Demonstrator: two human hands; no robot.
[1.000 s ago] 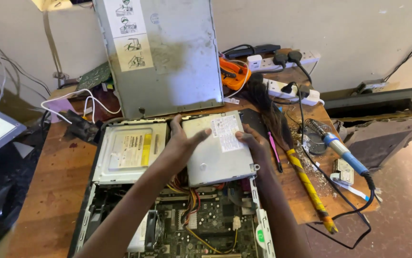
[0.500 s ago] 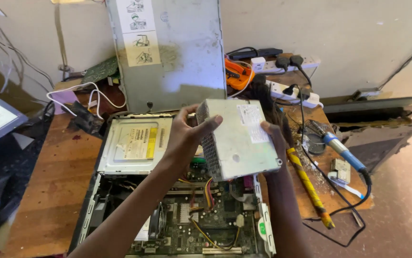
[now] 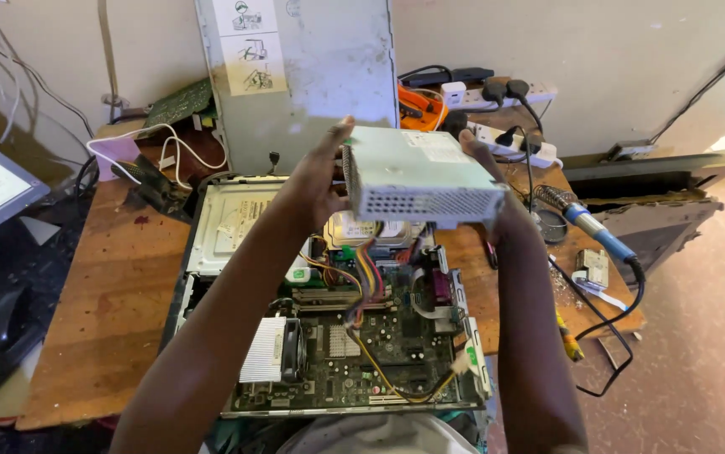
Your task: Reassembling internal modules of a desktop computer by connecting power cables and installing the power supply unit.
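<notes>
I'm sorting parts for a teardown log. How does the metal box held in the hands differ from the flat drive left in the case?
The power supply is lifted clear of the case, gripped by both hands; the optical drive lies flat in its bay. The power supply shows a perforated side and trails coloured wires down to the board; the optical drive shows a smooth top with a label and no visible wires. Both are pale grey metal boxes.

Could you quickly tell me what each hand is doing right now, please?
Left hand: closed on the left end of the grey power supply box, held above the open computer case.
Right hand: gripping the box's right end.
</notes>
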